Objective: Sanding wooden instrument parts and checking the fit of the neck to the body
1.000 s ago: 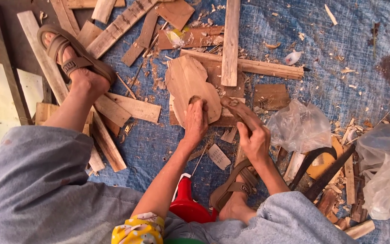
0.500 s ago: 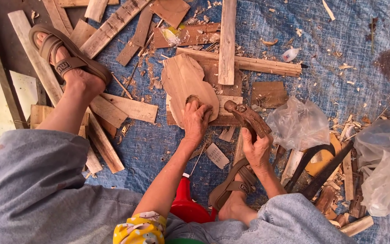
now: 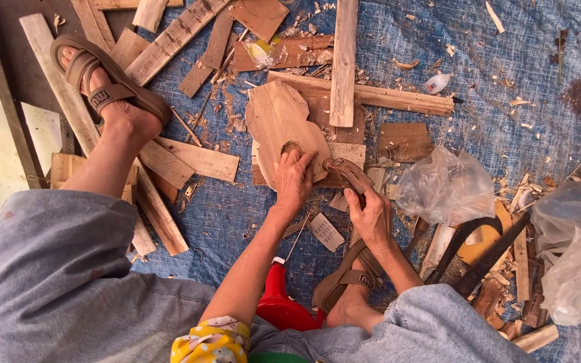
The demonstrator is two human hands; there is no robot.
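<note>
1. Carved wooden piece point(image 3: 278, 121): lies flat on a stack of short boards on the blue tarp point(image 3: 506, 54), just ahead of both hands and below the upright plank point(image 3: 343, 60).
2. Left hand point(image 3: 295, 180): rests palm-down on the near end of the carved wooden piece. Its fingers point(image 3: 289, 160) are curled and pressed against the wood around a small round hollow point(image 3: 290, 146) (the hollow shows just above the fingertips). The piece extends away from the fingertips toward the top of the view.
3. Right hand point(image 3: 370, 216): closed around the handle of a wooden tool point(image 3: 347, 173). The fingers wrap the handle tightly; the thumb lies along it. The tool's head sits beside the near right edge of the carved piece, just right of the left hand (whether head and piece touch cannot be told).
4. Surroundings: wood offcuts and shavings cover the tarp. A crumpled clear plastic bag point(image 3: 446, 186) lies to the right of the right hand, near but apart from it.
5. Feet: one sandalled foot point(image 3: 105, 91) rests on planks at upper left; the other sandalled foot point(image 3: 344, 289) sits directly below the right hand.
6. Red object point(image 3: 278, 306): sits between the knees, below the left forearm.
</note>
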